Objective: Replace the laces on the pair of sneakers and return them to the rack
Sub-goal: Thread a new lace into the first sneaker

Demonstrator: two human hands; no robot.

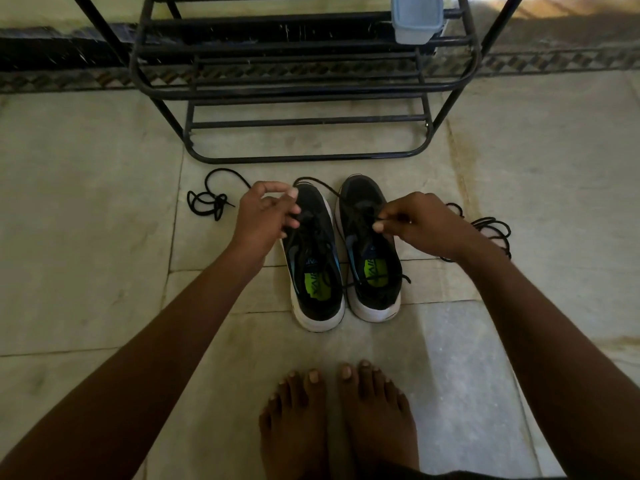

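We were mid-lacing, we judged: our left hand (265,211) curled round a lace (311,183) at the toe of the left sneaker (313,258), our right hand (412,221) pinching a strand over the right sneaker (369,251). Both shoes sat side by side at twelve o'clock from our bare feet (337,417). Next, we reckoned, came drawing that strand snug through the eyelets. A loose lace (207,199) lay at ten o'clock, another coil (491,232) at two. Pale tiled floor (86,237); the black rack (304,98) stood beyond, a blue tub (417,19) on it.

Pale tiled floor (86,271), patterned border strip (554,62)
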